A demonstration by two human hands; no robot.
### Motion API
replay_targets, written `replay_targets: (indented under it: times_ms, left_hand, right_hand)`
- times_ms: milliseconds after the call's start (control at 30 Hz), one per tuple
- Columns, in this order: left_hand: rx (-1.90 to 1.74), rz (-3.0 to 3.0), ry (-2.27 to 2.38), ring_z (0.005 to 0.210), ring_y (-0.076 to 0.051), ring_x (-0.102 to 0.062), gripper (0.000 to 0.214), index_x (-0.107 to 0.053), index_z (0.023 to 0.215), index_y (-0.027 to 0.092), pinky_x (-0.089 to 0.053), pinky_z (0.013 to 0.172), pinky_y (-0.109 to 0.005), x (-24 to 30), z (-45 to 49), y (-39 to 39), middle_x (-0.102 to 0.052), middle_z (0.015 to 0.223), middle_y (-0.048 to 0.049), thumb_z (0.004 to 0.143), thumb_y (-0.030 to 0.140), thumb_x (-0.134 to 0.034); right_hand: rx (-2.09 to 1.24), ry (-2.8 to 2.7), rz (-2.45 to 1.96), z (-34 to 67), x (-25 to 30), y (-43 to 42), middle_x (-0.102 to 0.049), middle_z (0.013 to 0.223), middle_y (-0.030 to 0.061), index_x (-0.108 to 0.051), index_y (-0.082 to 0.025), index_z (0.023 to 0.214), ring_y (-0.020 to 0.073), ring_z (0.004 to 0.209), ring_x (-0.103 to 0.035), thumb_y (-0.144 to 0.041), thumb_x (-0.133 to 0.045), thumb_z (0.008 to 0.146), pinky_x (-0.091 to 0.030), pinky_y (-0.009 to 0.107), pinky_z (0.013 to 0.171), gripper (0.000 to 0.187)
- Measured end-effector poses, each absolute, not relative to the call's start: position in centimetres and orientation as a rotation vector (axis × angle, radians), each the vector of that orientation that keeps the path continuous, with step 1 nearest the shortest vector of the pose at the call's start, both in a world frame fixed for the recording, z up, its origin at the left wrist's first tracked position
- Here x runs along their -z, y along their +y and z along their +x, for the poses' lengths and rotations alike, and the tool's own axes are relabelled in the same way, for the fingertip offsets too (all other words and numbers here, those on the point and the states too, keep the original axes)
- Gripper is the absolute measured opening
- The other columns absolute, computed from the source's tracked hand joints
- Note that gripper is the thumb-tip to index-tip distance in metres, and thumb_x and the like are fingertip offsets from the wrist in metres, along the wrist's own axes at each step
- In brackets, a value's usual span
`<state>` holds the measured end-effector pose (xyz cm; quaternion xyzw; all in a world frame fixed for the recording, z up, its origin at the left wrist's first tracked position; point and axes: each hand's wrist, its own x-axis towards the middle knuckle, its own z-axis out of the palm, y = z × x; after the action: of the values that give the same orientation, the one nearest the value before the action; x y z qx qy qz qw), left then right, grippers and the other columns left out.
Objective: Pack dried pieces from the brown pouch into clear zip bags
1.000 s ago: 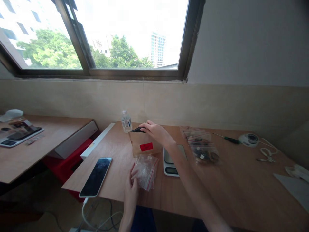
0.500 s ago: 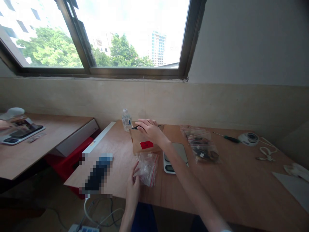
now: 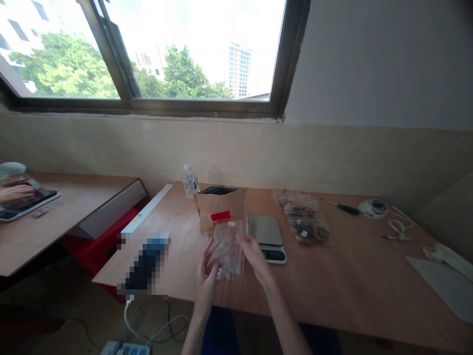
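Note:
A clear plastic zip bag (image 3: 226, 241) with a red seal stripe and a small white label is lifted between my two hands. My right hand (image 3: 256, 256) pinches its right edge near the stripe. At the bag's left edge, the curled fingers and thumb of my left hand (image 3: 206, 271) grip the plastic. More clear bags (image 3: 224, 274) lie on the table beneath it. Just behind stands a brown paper pouch (image 3: 221, 201), its dark mouth open, with a red label partly covered by the lifted bag. A white kitchen scale (image 3: 264, 230) sits beside my right hand.
A water bottle (image 3: 190, 182) stands behind the pouch. To the right are filled zip bags (image 3: 305, 219), a green-handled screwdriver (image 3: 347, 209), a white dome camera (image 3: 373, 208) and its cable. A blurred-out dark object (image 3: 146, 266) lies left. Another person's hand (image 3: 16, 193) is at the neighbouring table.
My right hand has moved from the top of the paper pouch down to the clear bag's right edge. The pouch mouth is now uncovered, and one bag is raised off the others.

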<state>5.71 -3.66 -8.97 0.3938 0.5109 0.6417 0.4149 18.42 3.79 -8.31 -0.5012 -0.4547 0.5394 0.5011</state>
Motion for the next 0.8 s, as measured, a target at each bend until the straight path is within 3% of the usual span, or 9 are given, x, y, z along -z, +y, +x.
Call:
replay_targets:
  times_ms: [167, 367, 500, 600, 667, 800]
  left_hand:
    - [-1.494, 0.996, 1.181, 0.119, -0.025, -0.051, 0.066, -0.037, 0.137, 0.026, -0.049, 0.089, -0.033, 8.4, 4.9, -3.8, -0.051, 0.132, -0.0108, 0.077, 0.036, -0.062]
    - [-1.346, 0.932, 1.167, 0.103, -0.022, -0.059, 0.052, -0.052, 0.124, 0.021, -0.049, 0.083, -0.03, 7.8, 3.8, -3.9, -0.058, 0.124, -0.0095, 0.077, 0.04, -0.06]
    - [-1.369, 0.804, 1.381, 0.067, -0.014, -0.06, 0.051, -0.056, 0.111, 0.016, -0.047, 0.057, -0.024, 7.6, 4.6, -2.0, -0.064, 0.093, -0.006, 0.077, 0.054, -0.053]
    - [-1.426, 0.897, 1.48, 0.045, -0.008, -0.044, 0.042, -0.053, 0.091, 0.017, -0.034, 0.041, -0.018, 7.7, 4.7, -0.4, -0.053, 0.063, 0.0039, 0.074, 0.055, -0.056]
    - [-1.486, 0.988, 1.523, 0.043, -0.008, -0.042, 0.037, -0.049, 0.087, 0.019, -0.034, 0.042, -0.018, 8.0, 4.2, 0.4, -0.048, 0.059, 0.0062, 0.075, 0.053, -0.054]
    - [-1.51, 1.202, 1.682, 0.057, -0.013, -0.053, 0.029, -0.046, 0.089, 0.02, -0.043, 0.054, -0.024, 8.8, 2.4, 0.9, -0.053, 0.065, 0.0026, 0.082, 0.048, -0.046]
  right_hand:
    - [-1.235, -1.074, -1.125, 19.1, 7.9, 5.0, -0.058, 0.068, -0.0005, -0.053, -0.018, 0.076, 0.014, 0.058, -0.053, -0.053, -0.061, 0.071, -0.042, 0.025, 0.056, 0.036]
    - [-1.042, -1.255, -1.135, 18.9, 8.6, 4.1, -0.058, 0.073, -0.0003, -0.052, -0.019, 0.088, 0.015, 0.065, -0.055, -0.049, -0.048, 0.084, -0.045, 0.025, 0.063, 0.03]
    - [-1.004, -1.431, -1.085, 17.9, 8.9, 2.6, -0.063, 0.087, 0.0047, -0.053, -0.019, 0.097, 0.018, 0.082, -0.061, -0.042, -0.041, 0.09, -0.047, 0.027, 0.073, 0.027]
    - [-1.035, -1.491, -1.037, 17.2, 9.2, 1.8, -0.064, 0.094, 0.0052, -0.053, -0.02, 0.097, 0.0181, 0.088, -0.062, -0.039, -0.04, 0.09, -0.047, 0.028, 0.079, 0.024]
    - [-1.054, -1.498, -1.042, 16.8, 9.5, 1.6, -0.065, 0.09, 0.0043, -0.053, -0.02, 0.094, 0.0175, 0.085, -0.063, -0.038, -0.039, 0.091, -0.048, 0.027, 0.076, 0.024]
    - [-1.026, -1.573, -1.195, 16.1, 10.3, 1.8, -0.068, 0.083, 0.0043, -0.052, -0.019, 0.095, 0.0174, 0.076, -0.066, -0.035, -0.034, 0.093, -0.048, 0.025, 0.064, 0.024]
